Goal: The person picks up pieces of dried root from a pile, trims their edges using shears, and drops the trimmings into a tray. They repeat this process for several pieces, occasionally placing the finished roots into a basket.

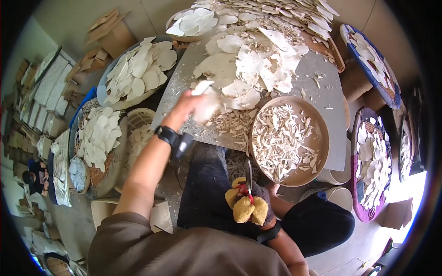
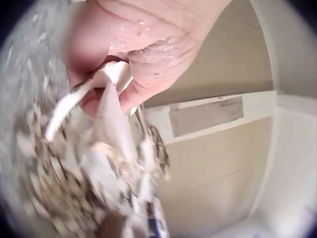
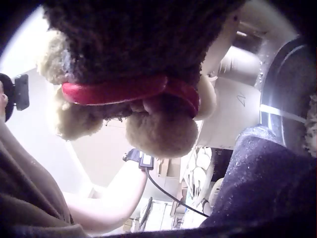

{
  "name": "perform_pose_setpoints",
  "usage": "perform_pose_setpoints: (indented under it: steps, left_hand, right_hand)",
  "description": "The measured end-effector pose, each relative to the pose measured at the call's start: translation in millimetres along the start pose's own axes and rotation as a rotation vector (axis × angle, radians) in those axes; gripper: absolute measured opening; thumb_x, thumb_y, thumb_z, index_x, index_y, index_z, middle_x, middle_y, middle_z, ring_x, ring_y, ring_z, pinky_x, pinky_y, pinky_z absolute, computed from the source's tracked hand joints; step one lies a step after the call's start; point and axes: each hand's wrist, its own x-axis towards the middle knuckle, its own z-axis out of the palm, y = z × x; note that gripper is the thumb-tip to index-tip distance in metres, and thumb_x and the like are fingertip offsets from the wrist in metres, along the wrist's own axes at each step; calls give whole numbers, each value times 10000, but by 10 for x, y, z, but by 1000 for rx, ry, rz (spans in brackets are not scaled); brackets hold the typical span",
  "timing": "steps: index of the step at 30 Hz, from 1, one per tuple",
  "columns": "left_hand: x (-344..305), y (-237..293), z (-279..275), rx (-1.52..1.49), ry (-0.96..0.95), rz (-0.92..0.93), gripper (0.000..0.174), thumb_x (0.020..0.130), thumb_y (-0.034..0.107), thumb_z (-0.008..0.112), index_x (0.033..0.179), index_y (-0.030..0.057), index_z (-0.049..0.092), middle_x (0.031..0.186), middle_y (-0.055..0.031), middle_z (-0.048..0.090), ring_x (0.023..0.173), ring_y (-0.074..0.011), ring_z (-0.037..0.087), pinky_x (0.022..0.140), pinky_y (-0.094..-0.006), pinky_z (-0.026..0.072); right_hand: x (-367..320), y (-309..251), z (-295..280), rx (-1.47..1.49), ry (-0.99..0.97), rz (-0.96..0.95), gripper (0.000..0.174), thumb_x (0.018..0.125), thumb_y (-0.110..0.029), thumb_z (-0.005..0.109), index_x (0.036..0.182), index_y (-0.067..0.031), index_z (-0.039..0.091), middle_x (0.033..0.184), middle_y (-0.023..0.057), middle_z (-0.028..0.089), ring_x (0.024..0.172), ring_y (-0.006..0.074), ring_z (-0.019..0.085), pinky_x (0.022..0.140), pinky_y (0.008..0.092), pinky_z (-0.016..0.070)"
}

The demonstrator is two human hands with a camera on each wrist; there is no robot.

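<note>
My bare left hand (image 1: 195, 105) is over the left part of the metal table, its fingers curled round pale thin pieces (image 2: 113, 116); motion blurs them in the head view. Near my lap, my right hand (image 1: 253, 202), in a dark glove with yellow padded fingertips, grips red-handled scissors (image 1: 249, 177), blades pointing up toward the table edge. The red handle (image 3: 116, 90) crosses the glove in the right wrist view. Between the hands, a round tray (image 1: 326, 152) holds narrow pale scraps. Large irregular pale sheets (image 1: 216, 69) lie piled beyond my left hand.
Baskets of pale oval slices stand at the left (image 1: 108, 94) and right (image 1: 357, 184). A higher heap (image 1: 294, 14) lies at the table's back. Small fragments (image 1: 230, 124) cover the near table edge. White buckets (image 1: 338, 198) sit below the tray, and cardboard boxes (image 1: 110, 34) stand back left.
</note>
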Motion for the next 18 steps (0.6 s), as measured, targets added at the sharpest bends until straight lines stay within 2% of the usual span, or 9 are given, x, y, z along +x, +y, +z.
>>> perform_pose_setpoints:
  steps: [2, 3, 5, 8, 11, 14, 15, 16, 18]
  left_hand:
    - [248, -55, -441, 131, 91, -52, 269, 833, 133, 588, 1063, -5, 576, 900, -76, 657, 766, -150, 640, 688, -274, 520]
    - [354, -69, -570, 146, 68, -42, 275, 815, 132, 613, 1049, -8, 580, 888, -70, 654, 762, -151, 636, 673, -274, 510]
    - [608, -137, -684, 299, 64, 30, 290, 771, 121, 660, 1018, -13, 589, 871, -77, 654, 744, -157, 631, 660, -286, 500]
    - [876, -153, -606, 390, 103, 2, 458, 613, 144, 787, 991, -29, 597, 893, -151, 655, 812, -216, 644, 697, -309, 501]
    - [1158, -339, -633, 676, 84, 117, 592, 525, 204, 831, 1000, -47, 585, 914, -195, 649, 848, -267, 641, 733, -333, 497]
    - [1155, -373, -649, 823, 205, 84, 626, 495, 241, 837, 991, -59, 599, 946, -227, 639, 878, -307, 634, 763, -343, 491]
    - [1064, -340, -629, 870, 248, 67, 625, 495, 243, 838, 988, -60, 604, 950, -230, 637, 883, -310, 633, 765, -344, 491]
    - [990, -382, -663, 797, 266, 111, 531, 567, 205, 807, 983, -64, 617, 956, -199, 648, 870, -284, 640, 746, -336, 496]
    - [571, -277, -583, 327, 199, 90, 443, 630, 157, 767, 985, -63, 618, 953, -166, 654, 863, -256, 641, 732, -328, 501]
  right_hand:
    - [-14, 75, 0, 229, 18, 135, 144, 811, -72, 599, 936, -20, 551, 939, 77, 574, 846, 145, 567, 763, 274, 468]
    - [-20, 95, 6, 379, 30, 218, 133, 823, -76, 595, 932, -18, 549, 956, 75, 567, 862, 140, 563, 773, 271, 467]
    - [10, 49, 24, 419, 26, 246, 123, 838, -80, 587, 933, -13, 548, 965, 70, 561, 867, 136, 559, 777, 268, 468]
    - [56, 12, 43, 154, 0, 110, 112, 852, -82, 579, 925, -2, 550, 978, 73, 564, 877, 141, 563, 783, 268, 470]
    - [69, 119, 49, 501, 114, 296, 107, 838, -68, 586, 919, -5, 559, 994, 89, 566, 890, 162, 569, 788, 276, 470]
    - [126, 34, 42, -88, 7, 33, 102, 821, -59, 593, 907, -13, 563, 1003, 108, 567, 900, 184, 570, 800, 290, 466]
    - [117, 45, 51, 79, 43, 120, 106, 814, -62, 597, 904, -16, 563, 995, 109, 570, 900, 187, 568, 802, 294, 464]
    - [84, 66, 65, 246, 78, 211, 111, 808, -64, 600, 902, -19, 563, 987, 109, 572, 900, 191, 567, 804, 298, 462]
    - [78, 94, 73, 308, 99, 220, 116, 805, -75, 602, 901, -24, 561, 977, 107, 575, 900, 192, 564, 801, 304, 461]
